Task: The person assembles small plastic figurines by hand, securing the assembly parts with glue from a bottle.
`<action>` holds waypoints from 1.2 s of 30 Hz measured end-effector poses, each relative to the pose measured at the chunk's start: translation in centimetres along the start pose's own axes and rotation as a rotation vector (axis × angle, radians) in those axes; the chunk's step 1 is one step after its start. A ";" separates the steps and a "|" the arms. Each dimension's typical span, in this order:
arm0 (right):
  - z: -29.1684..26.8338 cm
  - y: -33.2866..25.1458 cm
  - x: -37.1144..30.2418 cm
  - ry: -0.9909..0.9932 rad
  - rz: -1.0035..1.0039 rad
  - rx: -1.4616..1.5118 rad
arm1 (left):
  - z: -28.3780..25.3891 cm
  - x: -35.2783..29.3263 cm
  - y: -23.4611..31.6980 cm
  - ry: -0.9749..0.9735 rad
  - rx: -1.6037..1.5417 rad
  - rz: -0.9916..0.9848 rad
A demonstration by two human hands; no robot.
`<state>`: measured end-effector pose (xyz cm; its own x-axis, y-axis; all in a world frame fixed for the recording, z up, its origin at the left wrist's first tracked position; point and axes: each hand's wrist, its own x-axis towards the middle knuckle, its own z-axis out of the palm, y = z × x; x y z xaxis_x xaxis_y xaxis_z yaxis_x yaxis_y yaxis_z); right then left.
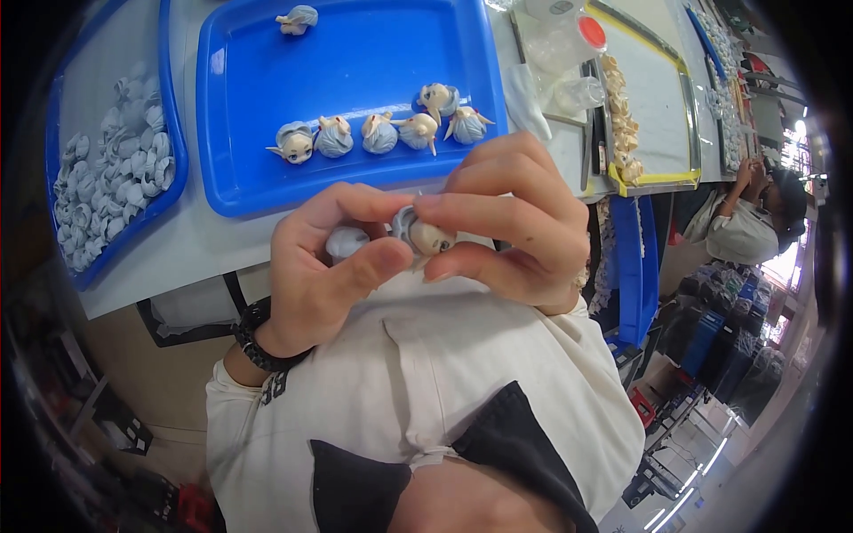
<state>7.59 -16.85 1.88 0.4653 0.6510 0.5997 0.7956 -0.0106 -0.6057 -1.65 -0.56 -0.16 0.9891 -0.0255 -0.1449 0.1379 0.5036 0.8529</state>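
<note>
Close in front of my chest, both hands are closed around a small doll head (430, 238) with a painted eye and a grey-blue hair part. My left hand (311, 258) holds its hair side between thumb and forefinger. A second rounded grey-blue piece (346, 242) sits within the curl of that hand; whether it is separate from the head is hidden. With thumb and fingertips, my right hand (524, 213) pinches the face side. Just beyond my hands is a blue tray (355, 84). Several doll heads with pointed ears and grey-blue hair (334, 137) lie along its near side, and one (297, 19) lies at its far edge.
To the left, a second blue tray (174, 178) holds a heap of grey-blue hair pieces (115, 169). At right are clear plastic containers (569, 53), one red-lidded, and a yellow-edged frame (662, 182) beside a row of beige parts (619, 115). Another person (742, 222) sits farther right.
</note>
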 end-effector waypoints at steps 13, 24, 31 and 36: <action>2.2 -0.1 -0.4 0.135 -0.123 -0.351 | -0.6 -0.4 0.7 -0.045 -0.003 -0.132; 5.9 0.8 4.7 0.008 0.003 -0.387 | -4.5 -2.2 5.0 0.174 -0.483 0.425; 8.3 0.0 5.9 -0.278 0.183 -0.449 | -5.2 -2.3 5.3 -0.015 -1.027 0.184; 0.1 3.4 4.0 -0.030 0.134 -0.427 | -5.9 -1.8 5.1 -0.125 -1.009 0.100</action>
<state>12.08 -14.23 2.17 0.5692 0.6438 0.5114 0.8205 -0.4048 -0.4036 -3.03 7.19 1.49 1.0000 -0.0046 0.0064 0.0044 0.9996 0.0293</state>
